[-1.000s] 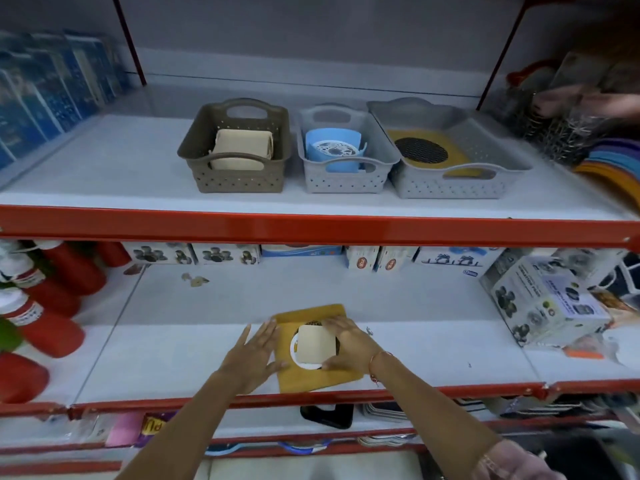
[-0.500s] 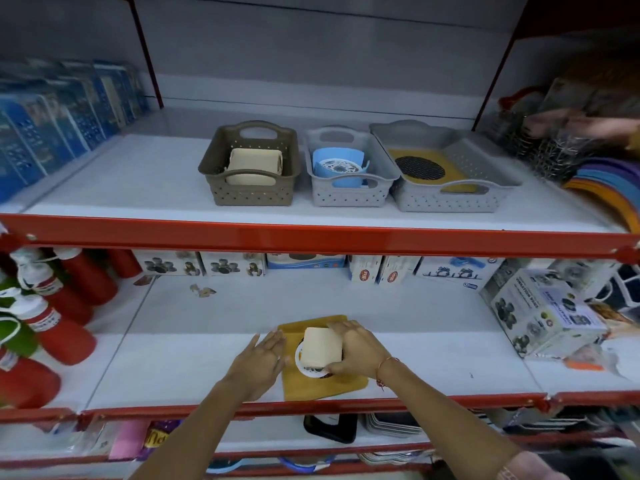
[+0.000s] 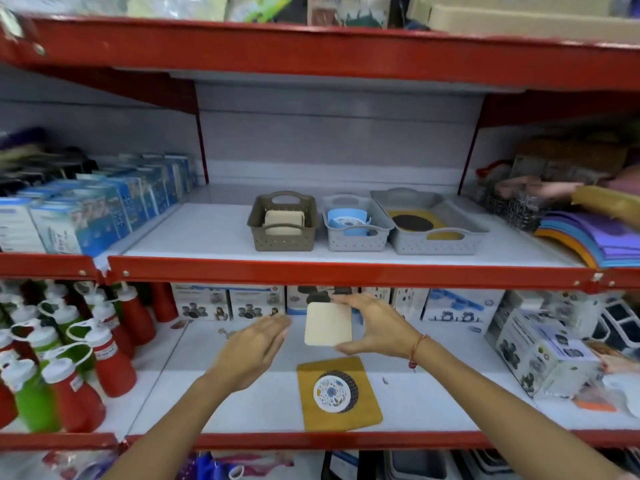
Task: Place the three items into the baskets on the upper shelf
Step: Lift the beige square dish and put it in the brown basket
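So the cream square pad (image 3: 328,324) is pinched by its edges in the right hand (image 3: 375,327), thumb underneath at the near edge and fingers over the far edge, and it's held up in the air in front of the lower shelf (image 3: 242,403), just below the red rail of the upper shelf (image 3: 207,233). The left hand (image 3: 254,351) is kept just left of it, fingers loose and spread, nothing gripped, not touching the pad as far as can be seen.

Right below, the mustard mat (image 3: 341,393) is left lying flat on the lower shelf with the round patterned disc (image 3: 334,392) sat on top of it, so two items look to be waiting.

Up top, three baskets are lined up: the brown basket (image 3: 283,221) on the left with a cream pad already inside, the small grey basket (image 3: 356,223) in the middle with blue stuff in it, and the wide grey tray (image 3: 431,221) on the right with a yellow mat and a dark disc.

Best guess: the pad is meant for the brown basket, matching what's in there. For it to go cleanly, the pad should be lifted clear over the red rail first, then carried left and far, and tipped in over the basket's near wall rather than dropped from high. The edge pinch is light, so it shouldn't be knocked on the rail. The free hand could be used to steady the basket.
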Demonstrator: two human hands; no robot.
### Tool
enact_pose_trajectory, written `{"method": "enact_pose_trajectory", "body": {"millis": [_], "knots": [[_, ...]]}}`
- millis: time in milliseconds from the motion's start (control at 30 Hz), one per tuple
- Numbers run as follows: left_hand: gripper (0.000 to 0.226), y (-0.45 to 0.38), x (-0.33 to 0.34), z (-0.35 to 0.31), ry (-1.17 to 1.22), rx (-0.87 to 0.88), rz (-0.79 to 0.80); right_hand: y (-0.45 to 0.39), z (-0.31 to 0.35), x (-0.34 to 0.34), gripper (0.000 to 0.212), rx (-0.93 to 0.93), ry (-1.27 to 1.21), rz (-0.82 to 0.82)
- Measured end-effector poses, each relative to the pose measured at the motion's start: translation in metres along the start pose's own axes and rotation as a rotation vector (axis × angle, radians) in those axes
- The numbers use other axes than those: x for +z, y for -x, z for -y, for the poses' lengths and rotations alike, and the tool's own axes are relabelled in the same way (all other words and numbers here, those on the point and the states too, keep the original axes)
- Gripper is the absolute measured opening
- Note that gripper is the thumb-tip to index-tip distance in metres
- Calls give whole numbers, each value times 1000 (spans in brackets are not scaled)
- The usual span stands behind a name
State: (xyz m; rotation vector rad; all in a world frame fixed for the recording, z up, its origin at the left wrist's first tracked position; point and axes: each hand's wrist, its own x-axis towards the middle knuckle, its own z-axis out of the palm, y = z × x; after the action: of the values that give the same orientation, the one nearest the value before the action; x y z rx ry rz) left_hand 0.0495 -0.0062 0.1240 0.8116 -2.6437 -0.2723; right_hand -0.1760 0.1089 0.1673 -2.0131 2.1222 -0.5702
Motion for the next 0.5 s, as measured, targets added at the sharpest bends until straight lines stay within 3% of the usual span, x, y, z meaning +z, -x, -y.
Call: {"method": "enact_pose_trajectory", "body": {"millis": [233, 367, 500], "knots": [[65, -33, -68, 1, -31, 212, -340, -32, 39, -65, 75, -140, 13, -166], [52, -70, -93, 14, 5, 186, -487, -67, 44, -90, 73, -174, -7, -266], [89, -116, -113, 31, -88, 81, -400, -115, 42, -112, 76, -171, 0, -258]]}}
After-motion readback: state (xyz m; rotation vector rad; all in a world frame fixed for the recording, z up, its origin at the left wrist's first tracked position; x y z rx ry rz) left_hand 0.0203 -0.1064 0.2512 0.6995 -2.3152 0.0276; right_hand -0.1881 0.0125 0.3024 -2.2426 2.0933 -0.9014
